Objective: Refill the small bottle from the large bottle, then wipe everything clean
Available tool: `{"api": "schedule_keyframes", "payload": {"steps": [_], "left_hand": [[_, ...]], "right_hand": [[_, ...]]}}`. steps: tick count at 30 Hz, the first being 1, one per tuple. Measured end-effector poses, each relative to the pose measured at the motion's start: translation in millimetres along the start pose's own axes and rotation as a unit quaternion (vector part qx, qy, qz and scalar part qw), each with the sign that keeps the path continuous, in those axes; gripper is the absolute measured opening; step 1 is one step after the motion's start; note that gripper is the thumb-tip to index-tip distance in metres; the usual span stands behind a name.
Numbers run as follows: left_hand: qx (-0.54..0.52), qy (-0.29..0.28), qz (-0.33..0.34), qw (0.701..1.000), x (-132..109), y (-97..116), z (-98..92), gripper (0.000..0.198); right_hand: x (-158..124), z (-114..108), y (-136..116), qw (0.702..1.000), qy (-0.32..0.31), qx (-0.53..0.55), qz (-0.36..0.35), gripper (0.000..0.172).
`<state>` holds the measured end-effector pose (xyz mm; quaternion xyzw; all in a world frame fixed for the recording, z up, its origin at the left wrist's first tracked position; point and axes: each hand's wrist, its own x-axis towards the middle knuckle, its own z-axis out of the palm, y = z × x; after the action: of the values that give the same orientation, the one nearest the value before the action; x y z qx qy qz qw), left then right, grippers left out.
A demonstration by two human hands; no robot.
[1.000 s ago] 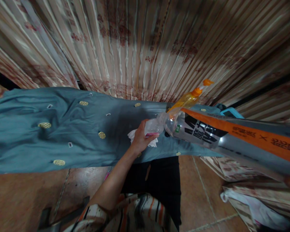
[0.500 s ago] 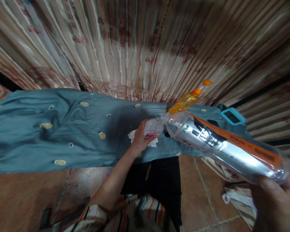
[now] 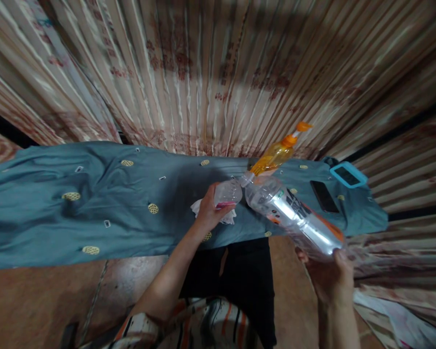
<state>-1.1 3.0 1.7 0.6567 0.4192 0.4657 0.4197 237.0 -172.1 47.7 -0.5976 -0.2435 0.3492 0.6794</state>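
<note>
My left hand (image 3: 210, 211) is closed around a small clear cup (image 3: 227, 193) with a pink mark low on its side. My right hand (image 3: 329, 271) grips the base end of a large clear plastic bottle (image 3: 294, 213) with a silver, orange and black label. The bottle slants, its neck up and to the left, close to the rim of the cup; whether they touch I cannot tell. Whether liquid is in the cup is hard to make out. Under my left hand lies a crumpled white tissue (image 3: 228, 216). Behind the bottle's neck stands an orange pump bottle (image 3: 274, 156).
A grey-green cloth with yellow patterns covers the narrow table (image 3: 116, 208). On its right lie a black phone (image 3: 324, 196) and a light-blue framed device (image 3: 349, 174). Pleated patterned curtains (image 3: 203, 87) hang behind and at the right. Tiled floor (image 3: 39, 300) shows below.
My right hand has moved left and lower in the view, bringing the bottle's base inward and turning its label. The phone is now uncovered. My left hand stays at about the same spot.
</note>
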Motion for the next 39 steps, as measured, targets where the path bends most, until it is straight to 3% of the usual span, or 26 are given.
{"api": "schedule_keyframes", "payload": {"steps": [10,17,22,27,32,35,39], "left_hand": [[0.007,0.004,0.035,0.999,0,-6,-2.5,0.080],[-0.029,-0.014,-0.006,0.999,-6,-13,-4.6,0.100],[-0.047,0.030,-0.012,0.998,-30,-17,-22.0,0.096],[-0.108,0.061,-0.035,0.992,-79,-18,-55.0,0.082],[-0.083,0.053,-0.141,0.985,-125,-11,-80.4,0.075],[-0.049,0.070,-0.189,0.978,-131,-3,-87.5,0.060],[-0.037,0.113,-0.204,0.972,-117,7,-91.3,0.040]], "right_hand": [[-12,16,44,0.971,-0.017,0.194,0.138,0.072],[-37,25,59,0.913,-0.075,0.261,0.306,0.072],[-53,40,63,0.872,-0.100,0.283,0.386,0.070],[-64,75,72,0.824,-0.163,0.302,0.451,0.068],[-75,127,86,0.811,-0.157,0.295,0.481,0.064],[-78,158,93,0.801,-0.198,0.261,0.501,0.059],[-72,190,101,0.780,-0.287,0.225,0.509,0.057]]}}
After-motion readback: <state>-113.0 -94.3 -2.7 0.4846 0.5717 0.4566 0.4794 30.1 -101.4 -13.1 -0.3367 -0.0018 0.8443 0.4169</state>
